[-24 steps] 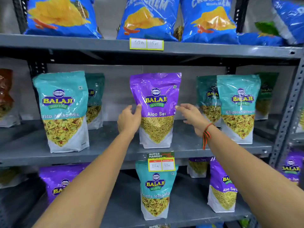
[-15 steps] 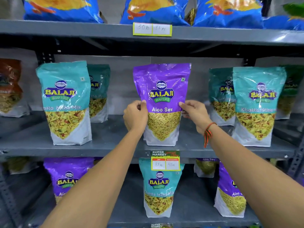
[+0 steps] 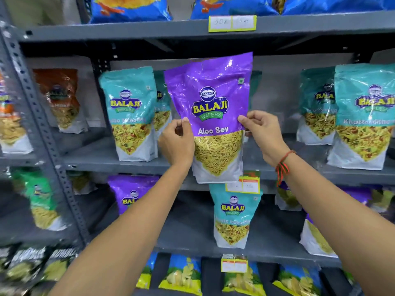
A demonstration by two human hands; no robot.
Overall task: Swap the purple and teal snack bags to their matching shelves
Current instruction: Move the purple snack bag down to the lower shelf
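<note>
The glossy purple "Aloo Sev" snack pouch (image 3: 210,107) is clear of the grey metal middle shelf (image 3: 106,161). The left hand (image 3: 176,144) pinches its left edge and the right hand (image 3: 261,131) pinches its right edge, thumbs on the front. The pouch hangs in front of the shelf lip, its white base level with that front edge and partly covering the yellow-green price tag (image 3: 245,184).

By my reading the swap is only begun: the purple pouch is lifted off the teal row but not yet placed. The lone teal "Khatta Mitha" snack pouch (image 3: 233,216) stands untouched on the lower grey shelf (image 3: 192,231), among the purple pouches (image 3: 132,193) it does not match. Both placements remain, and with both hands occupied, the teal one likely waits until the purple is set down.

The gap on the middle shelf is wide, with the teal pouch to the left (image 3: 132,112) just beside the held one and the teal pouches to the right (image 3: 363,116) well apart. Above, the underside of the top grey shelf (image 3: 128,33) sits near the pouch's upper seal. Below, free floor shows left of the lone teal pouch, between it and the purple row, though the shelf lip and tag must be passed going down.
</note>
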